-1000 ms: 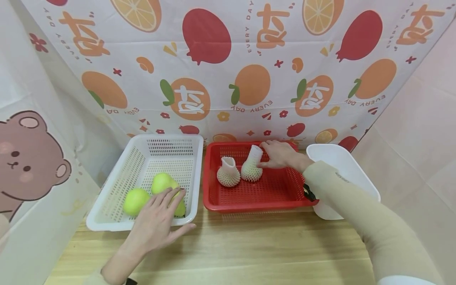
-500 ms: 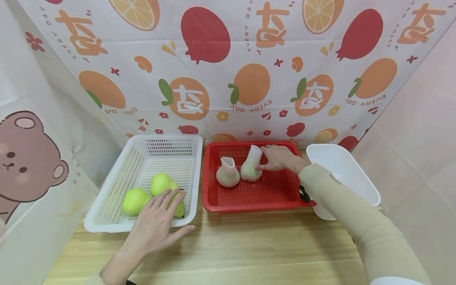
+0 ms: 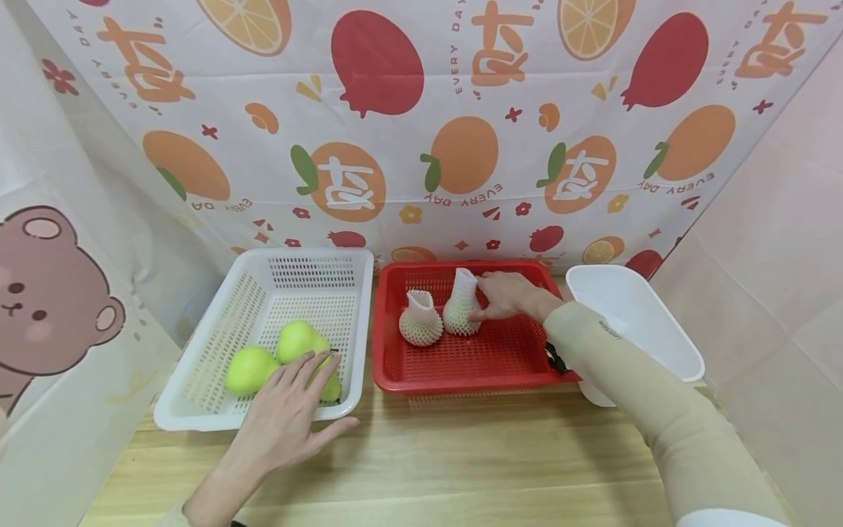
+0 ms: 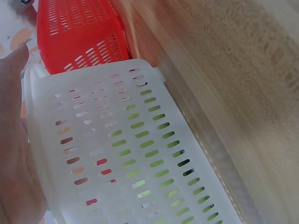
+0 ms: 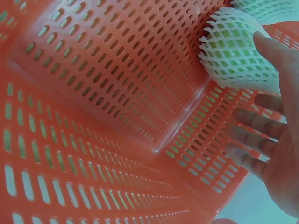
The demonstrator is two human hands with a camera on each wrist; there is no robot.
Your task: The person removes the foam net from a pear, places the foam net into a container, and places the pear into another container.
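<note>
Inside the red basket (image 3: 507, 355), a pear in a white foam net (image 3: 461, 315) stands with the net's open neck up. My right hand (image 3: 510, 296) is at its right side, thumb against the net (image 5: 240, 51) and the other fingers loosely extended, not wrapped round it. A second netted pear (image 3: 421, 323) stands just left of it. My left hand (image 3: 283, 421) lies spread over the near rim of the white basket (image 3: 364, 315). Under and beside its fingers are bare green pears: one (image 3: 250, 369) at left, one (image 3: 299, 340) behind, another (image 3: 331, 390) partly hidden.
A white plastic bin (image 3: 632, 307) stands right of the red basket, partly behind the right sleeve (image 3: 658, 395). All the containers sit on a wooden table (image 3: 474, 454). A fruit-printed curtain (image 3: 408, 146) hangs close behind them.
My right hand has shifted slightly left, and the netted pear's neck has tipped a little left, more upright. My left hand stays over the white basket.
</note>
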